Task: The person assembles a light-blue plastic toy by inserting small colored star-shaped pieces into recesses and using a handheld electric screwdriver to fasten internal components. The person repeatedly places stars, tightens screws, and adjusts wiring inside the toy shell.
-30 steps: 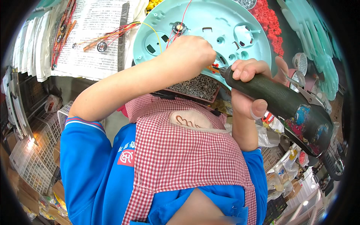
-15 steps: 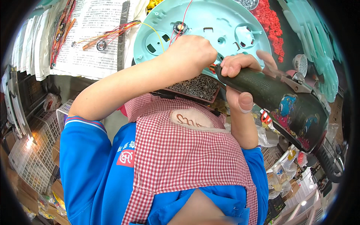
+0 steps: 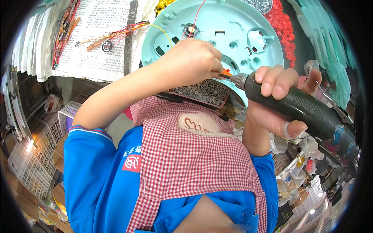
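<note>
My right hand (image 3: 268,116) is wrapped round the thick body of a dark green power screwdriver (image 3: 301,104), with a pale band on the thumb. The metal nose of the tool points left toward my left hand (image 3: 190,59), which is closed with its fingertips at the bit. An orange-red piece (image 3: 226,73) shows at that spot; my fingers hide what they grip there. Behind both hands lies a large round teal plastic shell (image 3: 241,23) with posts and slots. A small round black part (image 3: 190,30) sits in it, with a thin red wire rising from it.
A tray of small metal screws (image 3: 202,92) stands between the shell and my checked apron. Red plastic parts (image 3: 282,33) are heaped right of the shell, with teal pieces (image 3: 330,50) beyond. Bundled wires (image 3: 124,31) lie on printed paper (image 3: 103,60) at left.
The screwdriver has swung rightward and lower, and its metal nose now shows at my left fingertips. My right hand has shifted right with it. My left hand has hardly moved.
</note>
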{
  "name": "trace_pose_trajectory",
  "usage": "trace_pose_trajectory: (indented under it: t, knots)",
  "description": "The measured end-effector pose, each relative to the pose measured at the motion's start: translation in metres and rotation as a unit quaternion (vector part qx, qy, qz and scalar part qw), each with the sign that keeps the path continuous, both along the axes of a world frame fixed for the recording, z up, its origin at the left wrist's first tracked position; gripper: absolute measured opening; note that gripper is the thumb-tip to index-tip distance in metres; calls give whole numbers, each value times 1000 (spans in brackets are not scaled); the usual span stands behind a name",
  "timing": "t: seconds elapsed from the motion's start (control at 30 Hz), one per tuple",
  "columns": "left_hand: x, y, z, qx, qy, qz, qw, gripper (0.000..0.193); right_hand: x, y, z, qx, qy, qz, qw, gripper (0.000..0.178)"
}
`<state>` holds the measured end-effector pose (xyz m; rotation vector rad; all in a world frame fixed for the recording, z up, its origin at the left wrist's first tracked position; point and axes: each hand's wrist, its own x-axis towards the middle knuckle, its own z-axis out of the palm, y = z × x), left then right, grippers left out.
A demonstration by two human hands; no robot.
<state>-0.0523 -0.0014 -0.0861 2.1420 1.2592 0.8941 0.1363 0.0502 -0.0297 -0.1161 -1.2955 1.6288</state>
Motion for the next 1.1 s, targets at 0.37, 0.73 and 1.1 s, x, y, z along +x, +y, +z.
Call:
trace_pose_trajectory:
  t: [0.37,0.73,1.1]
  knots:
    - [-9,-4,4,-81,-92,0,993,15,-5,0,3,-9,18,8,1000,89]
    - [-6,-24,10,-34,105,97,989,30,-22,-8,-18,-12,-32,-73,997,100]
    - [-7,-22,4,-81,121,87,986,33,-27,-14,-26,-26,-193,-33,980,95]
